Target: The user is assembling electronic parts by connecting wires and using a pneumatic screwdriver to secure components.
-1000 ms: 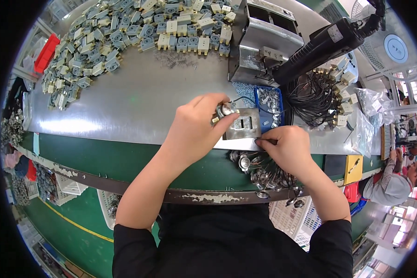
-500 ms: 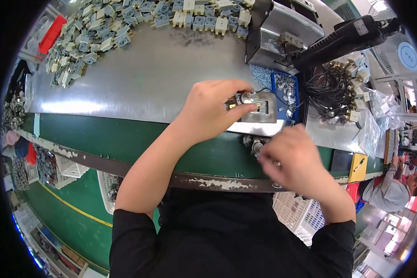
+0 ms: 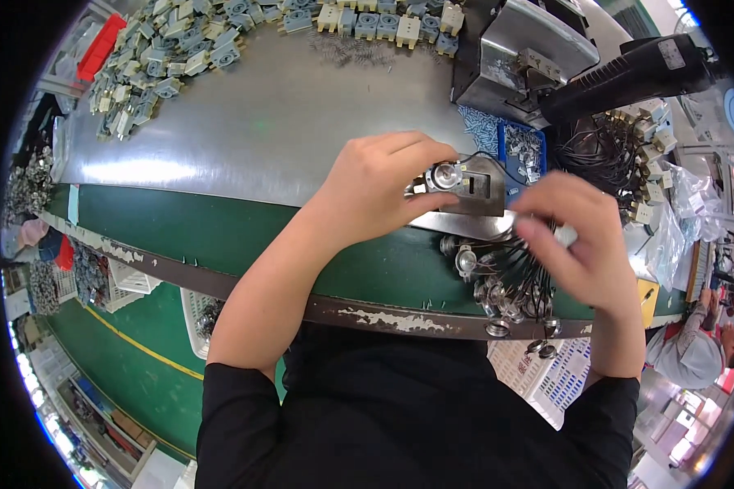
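Observation:
My left hand (image 3: 391, 181) holds a round silver metal part (image 3: 446, 176) between thumb and fingers, at the left end of a steel fixture plate (image 3: 483, 187) with a rectangular slot. From the part a thin black wire (image 3: 497, 156) arcs right. My right hand (image 3: 575, 236) is blurred, its fingers curled around a small whitish piece (image 3: 564, 236) whose kind I cannot make out. Under and beside it lies a bundle of black wires (image 3: 534, 277) with round metal ends (image 3: 497, 297), some hanging over the bench edge.
A blue tray (image 3: 523, 152) of small metal pieces stands behind the fixture, beside loose bluish screws (image 3: 479, 125). A black-handled tool (image 3: 628, 77) and metal stand (image 3: 534, 45) are at right. Grey and cream blocks (image 3: 196, 49) cover the far left. Another person (image 3: 693, 359) sits far right.
My right hand has moved right and slightly up, uncovering the wire bundle and its round metal ends. My left hand stays at the fixture; the round part's face now shows more plainly. The view has shifted slightly.

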The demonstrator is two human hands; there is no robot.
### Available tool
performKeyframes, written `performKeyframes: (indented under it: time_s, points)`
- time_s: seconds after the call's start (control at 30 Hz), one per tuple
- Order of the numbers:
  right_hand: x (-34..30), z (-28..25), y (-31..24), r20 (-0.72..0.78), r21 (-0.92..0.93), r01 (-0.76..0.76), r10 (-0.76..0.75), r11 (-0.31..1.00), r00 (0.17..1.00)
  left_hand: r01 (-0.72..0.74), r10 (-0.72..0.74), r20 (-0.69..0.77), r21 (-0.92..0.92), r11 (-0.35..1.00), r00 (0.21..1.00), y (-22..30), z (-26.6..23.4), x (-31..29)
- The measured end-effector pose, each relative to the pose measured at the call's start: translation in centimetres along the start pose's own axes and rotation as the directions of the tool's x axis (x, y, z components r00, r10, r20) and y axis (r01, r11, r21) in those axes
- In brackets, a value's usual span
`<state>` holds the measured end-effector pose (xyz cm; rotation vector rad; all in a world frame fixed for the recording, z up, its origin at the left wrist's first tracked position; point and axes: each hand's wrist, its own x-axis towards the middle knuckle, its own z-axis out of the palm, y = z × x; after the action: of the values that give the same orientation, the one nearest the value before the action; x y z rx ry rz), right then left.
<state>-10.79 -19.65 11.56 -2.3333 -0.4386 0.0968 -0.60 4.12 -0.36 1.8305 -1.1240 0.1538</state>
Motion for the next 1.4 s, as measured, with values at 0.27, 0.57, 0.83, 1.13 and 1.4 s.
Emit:
performKeyframes:
  time_s: [0.27, 0.57, 0.83, 1.13, 1.4]
  points:
    - [0.5, 1.4, 5.4, -0.054, -0.409, 0.067, -0.097, 0.91, 0.994, 0.045, -0.047, -0.03, -0.074, 0.996, 0.998, 0.9, 0.3, 0.7]
    - [-2.0, -0.4, 7.0, -0.102, -0.288, 0.033, -0.064, 0.957, 0.993, 0.036, -0.037, 0.0, -0.076, 0.996, 0.999, 1.3, 3.2, 2.9]
    - [-2.0, 0.4, 8.0, -0.092, -0.331, 0.054, -0.089, 0.942, 0.992, 0.029, -0.027, 0.03, -0.074, 0.997, 0.999, 1.5, 3.2, 3.1]
    - [0.6, -3.6, 9.0, -0.773, -0.033, 0.224, -0.167, 0.974, 0.612, 0.143, -0.128, 0.066, -0.314, 0.939, 0.99, 0.9, 3.8, 3.0]
    - [6.8, -6.4, 7.5, -0.355, 0.546, 0.209, -0.002, 0.811, 0.935, 0.16, -0.117, 0.204, -0.214, 0.964, 0.972, 0.8, 2.8, 4.1]
